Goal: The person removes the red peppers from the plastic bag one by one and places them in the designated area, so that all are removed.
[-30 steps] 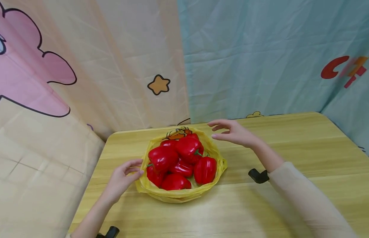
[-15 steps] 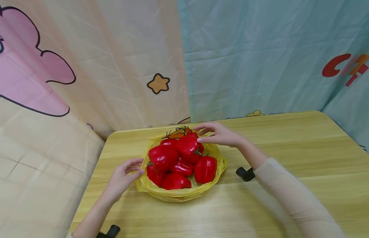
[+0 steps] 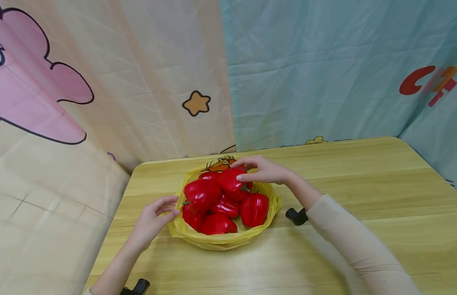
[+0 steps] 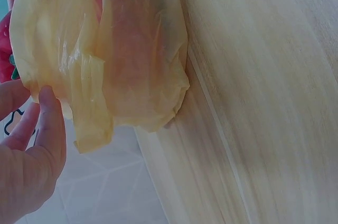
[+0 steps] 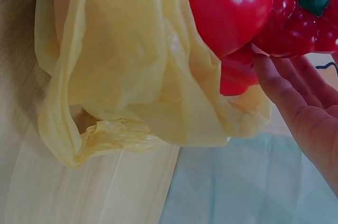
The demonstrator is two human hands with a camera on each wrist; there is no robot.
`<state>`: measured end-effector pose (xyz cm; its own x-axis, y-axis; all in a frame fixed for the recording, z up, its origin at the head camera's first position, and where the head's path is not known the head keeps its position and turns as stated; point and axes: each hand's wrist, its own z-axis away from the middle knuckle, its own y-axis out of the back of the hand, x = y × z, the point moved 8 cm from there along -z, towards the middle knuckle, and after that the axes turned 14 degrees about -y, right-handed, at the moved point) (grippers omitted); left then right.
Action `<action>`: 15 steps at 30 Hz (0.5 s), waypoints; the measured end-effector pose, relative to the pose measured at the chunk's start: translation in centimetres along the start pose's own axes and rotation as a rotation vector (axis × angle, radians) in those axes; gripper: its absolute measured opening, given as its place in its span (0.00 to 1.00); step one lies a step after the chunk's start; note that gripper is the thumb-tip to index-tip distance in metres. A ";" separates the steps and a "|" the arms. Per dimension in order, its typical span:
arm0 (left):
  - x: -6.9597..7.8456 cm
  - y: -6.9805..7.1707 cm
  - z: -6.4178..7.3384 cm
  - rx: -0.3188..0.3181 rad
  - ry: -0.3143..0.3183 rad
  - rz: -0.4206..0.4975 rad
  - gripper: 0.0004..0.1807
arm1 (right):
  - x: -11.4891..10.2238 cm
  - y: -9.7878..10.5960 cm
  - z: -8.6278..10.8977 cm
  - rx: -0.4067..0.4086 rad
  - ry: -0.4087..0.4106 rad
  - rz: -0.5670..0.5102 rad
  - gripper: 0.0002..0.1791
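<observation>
Right wrist: pepper (image 5: 296, 28) against fingers (image 5: 273, 81)

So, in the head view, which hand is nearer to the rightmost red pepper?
Right. The right hand is over the back right of the yellow bag, behind this pepper; the left hand is at the bag's left side.
</observation>
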<state>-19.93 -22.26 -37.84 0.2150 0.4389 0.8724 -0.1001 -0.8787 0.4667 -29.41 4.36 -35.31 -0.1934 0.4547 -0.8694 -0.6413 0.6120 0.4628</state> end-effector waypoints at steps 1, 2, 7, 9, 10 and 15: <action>0.0 0.0 0.0 0.000 -0.001 -0.001 0.21 | 0.1 -0.1 0.0 -0.006 -0.002 -0.006 0.22; 0.0 0.0 0.0 0.000 -0.001 -0.001 0.21 | 0.2 -0.2 -0.1 -0.010 -0.007 -0.014 0.22; 0.0 -0.1 0.0 0.003 0.000 0.004 0.21 | 0.6 -0.5 -0.1 -0.038 -0.027 -0.048 0.23; 0.0 -0.1 0.0 0.004 0.002 0.005 0.21 | 0.6 -0.5 -0.1 -0.047 -0.026 -0.055 0.23; 0.0 -0.1 0.0 0.004 0.004 0.005 0.21 | 0.6 -0.6 -0.1 -0.052 -0.025 -0.059 0.24; 0.0 -0.1 0.0 0.003 0.010 0.007 0.22 | 0.7 -0.7 -0.1 -0.069 -0.033 -0.079 0.26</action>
<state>-19.95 -22.19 -37.92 0.2044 0.4350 0.8769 -0.0989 -0.8821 0.4606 -29.12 4.16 -36.25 -0.1164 0.4283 -0.8961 -0.7034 0.6014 0.3789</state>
